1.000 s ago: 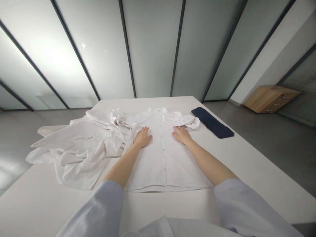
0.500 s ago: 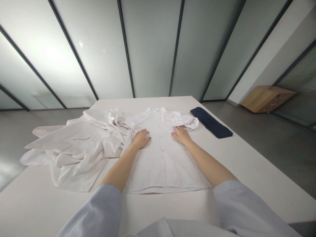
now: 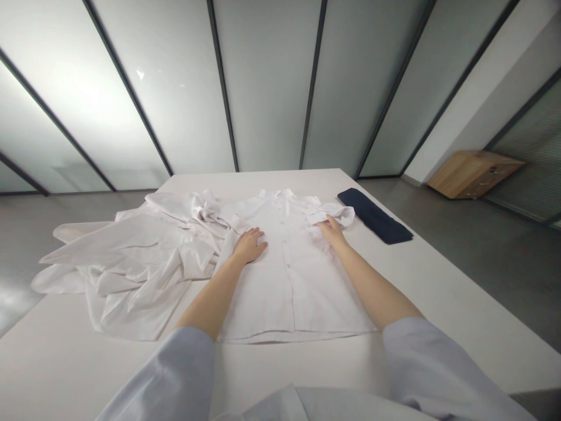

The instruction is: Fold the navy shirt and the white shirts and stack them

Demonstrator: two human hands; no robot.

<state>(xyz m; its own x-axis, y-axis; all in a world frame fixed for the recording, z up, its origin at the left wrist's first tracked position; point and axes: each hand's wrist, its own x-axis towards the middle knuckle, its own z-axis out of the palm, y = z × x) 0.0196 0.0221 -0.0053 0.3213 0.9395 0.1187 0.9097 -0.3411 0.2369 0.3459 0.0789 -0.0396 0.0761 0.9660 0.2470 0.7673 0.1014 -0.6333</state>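
A white button-front shirt (image 3: 267, 286) lies front up, its collar at the far end and its hem towards me. My left hand (image 3: 250, 245) rests flat on the shirt's left side, fingers stretched out. At the right, my right hand (image 3: 332, 231) is at the lower edge of the short sleeve (image 3: 342, 214), with thumb and fingers closed about the fabric; the fingertips are partly hidden. Left of the shirt lies a loose heap of white garments (image 3: 144, 251), touching its side.
The white table (image 3: 442, 304) carries everything. A folded dark navy cloth (image 3: 377, 216) lies along its right edge. Some of the heap hangs over the left edge. Frosted glass panels (image 3: 267, 88) stand behind, and a wooden cabinet (image 3: 473, 174) is on the floor at the right.
My right hand has shifted right and slightly away from me, from lying flat on the shirt to the sleeve's edge. The sleeve has moved slightly outward. My left hand has stayed put.
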